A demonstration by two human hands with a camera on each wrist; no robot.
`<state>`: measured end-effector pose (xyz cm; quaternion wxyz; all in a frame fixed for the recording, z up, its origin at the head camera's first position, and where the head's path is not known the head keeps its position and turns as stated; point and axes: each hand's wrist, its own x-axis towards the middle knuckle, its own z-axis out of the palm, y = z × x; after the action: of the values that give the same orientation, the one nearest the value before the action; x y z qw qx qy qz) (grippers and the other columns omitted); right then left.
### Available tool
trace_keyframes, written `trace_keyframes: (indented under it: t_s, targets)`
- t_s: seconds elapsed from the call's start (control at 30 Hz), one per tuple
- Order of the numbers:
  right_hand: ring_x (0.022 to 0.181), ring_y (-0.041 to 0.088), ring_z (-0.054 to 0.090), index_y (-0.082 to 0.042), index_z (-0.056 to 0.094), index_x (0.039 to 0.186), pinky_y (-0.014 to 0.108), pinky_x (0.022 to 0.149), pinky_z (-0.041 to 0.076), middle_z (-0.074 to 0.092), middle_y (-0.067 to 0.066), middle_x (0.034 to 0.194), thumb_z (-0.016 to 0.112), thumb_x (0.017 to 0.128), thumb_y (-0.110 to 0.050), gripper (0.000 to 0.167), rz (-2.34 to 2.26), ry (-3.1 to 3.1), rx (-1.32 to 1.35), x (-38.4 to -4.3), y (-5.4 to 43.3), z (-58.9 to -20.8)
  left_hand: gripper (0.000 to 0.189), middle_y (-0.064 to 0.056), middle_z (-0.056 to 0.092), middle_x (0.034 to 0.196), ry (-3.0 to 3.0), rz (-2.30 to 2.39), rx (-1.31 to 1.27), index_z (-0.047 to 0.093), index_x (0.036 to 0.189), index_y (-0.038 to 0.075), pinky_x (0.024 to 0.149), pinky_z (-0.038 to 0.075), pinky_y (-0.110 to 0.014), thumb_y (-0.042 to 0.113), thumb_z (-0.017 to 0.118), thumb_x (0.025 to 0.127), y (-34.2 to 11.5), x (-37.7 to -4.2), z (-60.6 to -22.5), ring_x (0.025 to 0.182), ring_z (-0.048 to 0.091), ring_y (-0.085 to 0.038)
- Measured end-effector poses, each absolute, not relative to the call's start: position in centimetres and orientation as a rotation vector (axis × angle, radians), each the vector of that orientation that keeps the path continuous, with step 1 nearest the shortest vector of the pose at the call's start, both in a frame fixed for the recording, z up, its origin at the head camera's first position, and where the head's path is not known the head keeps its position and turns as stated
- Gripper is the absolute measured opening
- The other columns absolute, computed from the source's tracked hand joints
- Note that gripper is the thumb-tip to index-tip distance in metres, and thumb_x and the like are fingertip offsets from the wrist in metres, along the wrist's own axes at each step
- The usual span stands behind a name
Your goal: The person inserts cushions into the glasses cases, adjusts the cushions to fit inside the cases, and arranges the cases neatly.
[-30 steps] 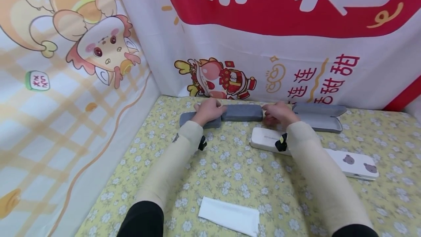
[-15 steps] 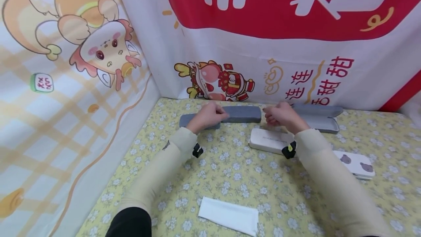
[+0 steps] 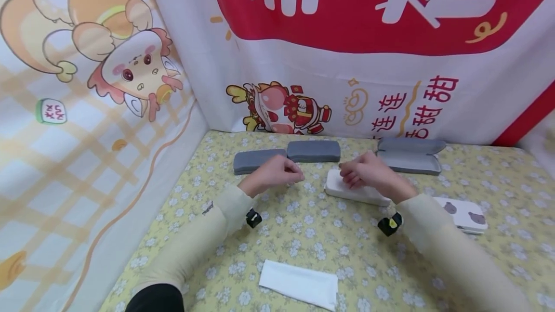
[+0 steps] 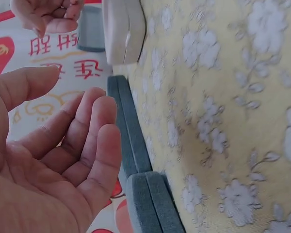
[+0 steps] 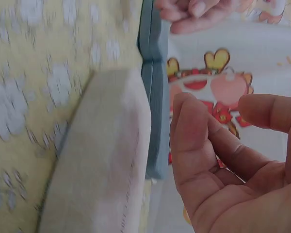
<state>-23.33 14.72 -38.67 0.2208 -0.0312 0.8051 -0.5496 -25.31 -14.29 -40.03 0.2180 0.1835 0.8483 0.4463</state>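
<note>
Two closed grey-blue glasses cases lie end to end at the back: the left case (image 3: 249,162) and the right case (image 3: 313,151). My left hand (image 3: 277,173) hovers just in front of them, holding nothing; its loosely bent fingers (image 4: 104,150) show in the left wrist view. Above a closed white glasses case (image 3: 364,195) hangs my right hand (image 3: 367,173), also holding nothing. In the right wrist view its thumb stands apart from the bent fingers (image 5: 191,126), beside the white case (image 5: 102,155).
An open grey glasses case (image 3: 409,162) stands at the back right, lid toward the wall. Nearer lies a white case with bear faces (image 3: 466,213), partly behind the right sleeve. A folded white cloth (image 3: 299,283) lies in front on the flowered tablecloth (image 3: 295,225).
Both hands have left the grey-blue cases and drawn back toward me, the right one now over the white case. The cases stay in place; the view has shifted slightly.
</note>
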Motion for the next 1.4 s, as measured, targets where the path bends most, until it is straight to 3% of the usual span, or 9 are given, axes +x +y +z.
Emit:
trace_keyframes:
  t_s: [0.2,0.33,0.53,0.73,1.03,1.4]
  targets:
    - [0.079,0.025,0.069,0.013,0.068,0.11,0.041,0.075,0.059,0.069,0.021,0.091,0.056,0.102,-0.019,0.035,-1.534,2.173,-0.151,-21.4,14.1,-39.1,0.018,0.0,0.073,0.102,2.317,1.169,0.523,0.079,0.106,0.007,0.077,0.056,-0.036,0.019,0.071,0.097,-14.7,-24.2,-40.8,0.092,0.068,-0.027]
    - [0.08,0.029,0.07,0.011,0.07,0.11,0.046,0.076,0.058,0.07,0.022,0.09,0.057,0.102,-0.019,0.034,-1.518,2.17,-0.193,-20.1,14.2,-39.5,0.016,0.002,0.073,0.098,2.277,1.129,0.571,0.079,0.105,0.009,0.072,0.053,-0.034,0.019,0.072,0.095,-14.8,-23.1,-40.6,0.084,0.064,-0.025]
    - [0.074,0.028,0.069,0.011,0.072,0.102,0.047,0.07,0.059,0.071,0.023,0.086,0.059,0.101,-0.019,0.032,-1.502,2.152,-0.233,-18.4,14.3,-40.4,0.02,0.001,0.073,0.093,2.2,1.09,0.639,0.077,0.107,0.003,0.076,0.055,-0.037,0.017,0.077,0.092,-14.7,-21.5,-40.1,0.08,0.066,-0.016]
    - [0.072,0.028,0.069,0.01,0.072,0.1,0.048,0.068,0.059,0.07,0.022,0.083,0.058,0.102,-0.019,0.032,-1.49,2.132,-0.301,-16.4,14.2,-41.4,0.019,0.002,0.073,0.089,2.181,1.038,0.691,0.077,0.105,0.004,0.069,0.053,-0.03,0.016,0.079,0.09,-15.0,-20.1,-40.5,0.075,0.064,-0.014]
    - [0.067,0.027,0.068,0.006,0.07,0.076,0.043,0.061,0.058,0.07,0.017,0.077,0.063,0.101,-0.023,0.039,-1.408,2.101,-0.365,-13.4,13.2,-42.5,0.018,0.003,0.073,0.087,2.133,0.968,0.751,0.077,0.103,0.004,0.068,0.054,-0.028,0.013,0.08,0.088,-15.5,-18.1,-40.8,0.077,0.067,-0.014]
    - [0.05,0.014,0.057,0.001,0.072,0.072,0.031,0.049,0.051,0.067,0.01,0.064,0.065,0.099,-0.026,0.039,-1.348,2.088,-0.414,-10.8,12.3,-43.8,0.019,0.004,0.073,0.085,2.075,0.905,0.747,0.077,0.098,0.007,0.073,0.056,-0.025,0.01,0.086,0.081,-16.4,-15.8,-41.6,0.078,0.069,-0.012]
